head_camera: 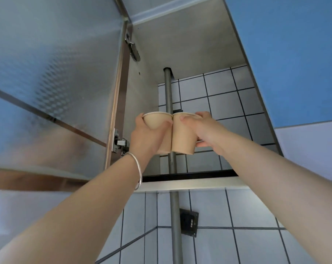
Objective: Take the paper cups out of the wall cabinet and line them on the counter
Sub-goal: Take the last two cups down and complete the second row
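We reach up into open wall cabinet [190, 54], one cup per hand. Left hand [148, 134] fingers wrapped around left paper cup [155, 121]; right hand [201, 128] fingers wrapped around right paper cup [182, 138]. Cups touch side by side between our hands, long axes near upright, rims up, bases toward us. Tan matte paper, tapered, rolled rims. Cabinet walls brushed metal, door [52, 82] frosted. Worktop out of view; we judge next move is straight down.
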A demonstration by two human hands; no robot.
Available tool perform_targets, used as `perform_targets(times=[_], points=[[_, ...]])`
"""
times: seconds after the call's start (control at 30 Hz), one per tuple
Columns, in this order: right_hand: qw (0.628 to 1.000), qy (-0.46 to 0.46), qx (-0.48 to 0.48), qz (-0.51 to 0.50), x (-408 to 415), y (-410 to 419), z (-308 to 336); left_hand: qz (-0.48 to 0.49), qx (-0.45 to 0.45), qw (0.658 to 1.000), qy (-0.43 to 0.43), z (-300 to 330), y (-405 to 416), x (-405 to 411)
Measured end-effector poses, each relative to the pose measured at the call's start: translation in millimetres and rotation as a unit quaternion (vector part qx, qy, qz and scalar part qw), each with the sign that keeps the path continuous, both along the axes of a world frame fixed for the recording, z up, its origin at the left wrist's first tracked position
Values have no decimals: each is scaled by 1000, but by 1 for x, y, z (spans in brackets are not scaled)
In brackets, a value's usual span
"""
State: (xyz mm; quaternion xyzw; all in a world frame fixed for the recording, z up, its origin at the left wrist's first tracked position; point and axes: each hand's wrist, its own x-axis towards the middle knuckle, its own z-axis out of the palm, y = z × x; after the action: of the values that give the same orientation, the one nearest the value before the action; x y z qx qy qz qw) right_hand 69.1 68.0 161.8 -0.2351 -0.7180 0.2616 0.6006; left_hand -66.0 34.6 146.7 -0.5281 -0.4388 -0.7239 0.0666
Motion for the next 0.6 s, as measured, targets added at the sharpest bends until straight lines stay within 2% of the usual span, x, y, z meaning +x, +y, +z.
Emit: perform_targets(times=[0.13,0.27,0.43,0.6], points=[[994,86,-10,68,0,-34,-32,-80,4,993,-86,-26,-34,9],[984,134,-57,100,-8,-62,-89,-142,-29,981,-128,-79,-68,12],[972,132,-103,164,-22,-99,-193,-76,-45,982,-167,-183,-118,10],[958,87,-186,199,-41,-141,-302,-1,-77,962,-260,-297,-174,7]])
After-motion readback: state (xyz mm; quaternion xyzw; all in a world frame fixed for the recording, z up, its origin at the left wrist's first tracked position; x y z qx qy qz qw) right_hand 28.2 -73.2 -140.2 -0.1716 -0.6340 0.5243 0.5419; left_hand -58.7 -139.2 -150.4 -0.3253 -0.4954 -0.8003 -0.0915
